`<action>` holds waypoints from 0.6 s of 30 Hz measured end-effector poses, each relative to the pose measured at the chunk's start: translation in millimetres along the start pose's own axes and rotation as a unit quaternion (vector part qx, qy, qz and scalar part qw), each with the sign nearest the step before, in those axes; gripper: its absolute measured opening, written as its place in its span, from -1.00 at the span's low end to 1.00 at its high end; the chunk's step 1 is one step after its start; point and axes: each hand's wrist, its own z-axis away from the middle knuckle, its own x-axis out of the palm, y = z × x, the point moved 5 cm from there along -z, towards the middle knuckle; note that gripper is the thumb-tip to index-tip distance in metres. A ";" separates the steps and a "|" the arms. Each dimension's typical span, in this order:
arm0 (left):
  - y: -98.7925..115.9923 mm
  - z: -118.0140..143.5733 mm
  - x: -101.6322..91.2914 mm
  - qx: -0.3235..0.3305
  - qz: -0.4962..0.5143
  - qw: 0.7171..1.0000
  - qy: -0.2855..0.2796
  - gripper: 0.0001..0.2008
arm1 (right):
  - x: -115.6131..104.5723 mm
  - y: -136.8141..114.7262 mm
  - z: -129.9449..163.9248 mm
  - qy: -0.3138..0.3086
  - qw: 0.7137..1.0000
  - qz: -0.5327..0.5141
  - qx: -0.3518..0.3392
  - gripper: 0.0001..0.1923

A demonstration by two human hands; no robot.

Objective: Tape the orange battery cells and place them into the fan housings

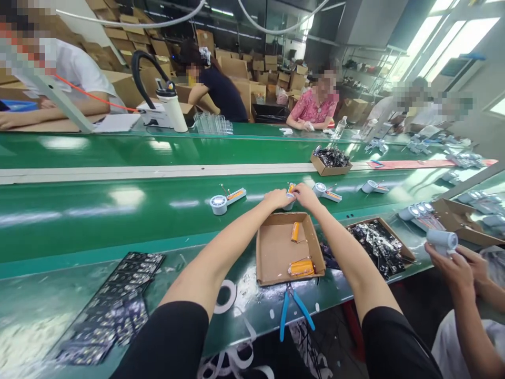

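Head view: both hands pinching orange-tipped part, long axis away from the person.

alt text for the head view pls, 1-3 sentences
Both hands, left hand and right hand, meet on a small part on a green conveyor belt, beyond a cardboard tray holding orange cells; blue pliers lie nearer.

A green conveyor belt carries white round parts, cardboard trays, blue pliers and tape.

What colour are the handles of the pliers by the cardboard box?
Bright blue handles on the pliers, seen clearly in the head view.
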 end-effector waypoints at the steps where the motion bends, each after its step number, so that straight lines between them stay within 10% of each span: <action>1: 2.5 0.1 -1.9 0.008 0.001 1.000 0.000 -0.31 | -4.0 -2.5 1.1 0.004 1.000 0.004 -0.011 -0.70; 10: 10.0 67.6 -42.0 0.102 0.044 0.985 0.130 -0.54 | -60.1 -71.2 56.2 0.122 0.989 0.006 -0.081 -0.71; 15: -18.5 207.4 -39.1 0.331 0.000 0.853 0.404 -0.70 | -76.9 -162.5 186.7 0.332 0.890 -0.082 -0.301 -0.72; 18: -39.1 301.7 0.8 0.394 -0.086 0.815 0.416 -0.80 | -43.3 -207.7 264.8 0.299 0.876 -0.137 -0.352 -0.59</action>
